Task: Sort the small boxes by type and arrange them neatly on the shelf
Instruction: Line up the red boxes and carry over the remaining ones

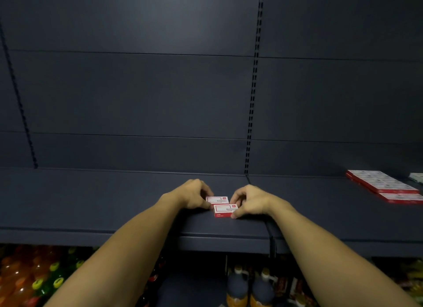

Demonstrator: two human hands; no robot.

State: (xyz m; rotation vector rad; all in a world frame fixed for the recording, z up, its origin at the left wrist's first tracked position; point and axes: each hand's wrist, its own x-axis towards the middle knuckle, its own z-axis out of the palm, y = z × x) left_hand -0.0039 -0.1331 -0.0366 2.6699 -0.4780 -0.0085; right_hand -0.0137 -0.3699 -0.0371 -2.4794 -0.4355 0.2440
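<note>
Two small red-and-white boxes lie flat on the dark shelf (114, 203), one behind the other. The far box (218, 199) sits slightly left of the near box (224, 210). My left hand (192, 195) curls round the left side of the pair, its thumb against the near box's left end. My right hand (248, 201) curls round their right side, thumb at the near box's front right corner. Both hands hold the boxes between them.
A row of several matching red-and-white boxes (384, 184) lies at the far right of the shelf, with a pale box (417, 177) behind it at the frame edge. A slotted upright (253, 96) divides the back panel. Drink bottles (249, 288) fill the lower shelf.
</note>
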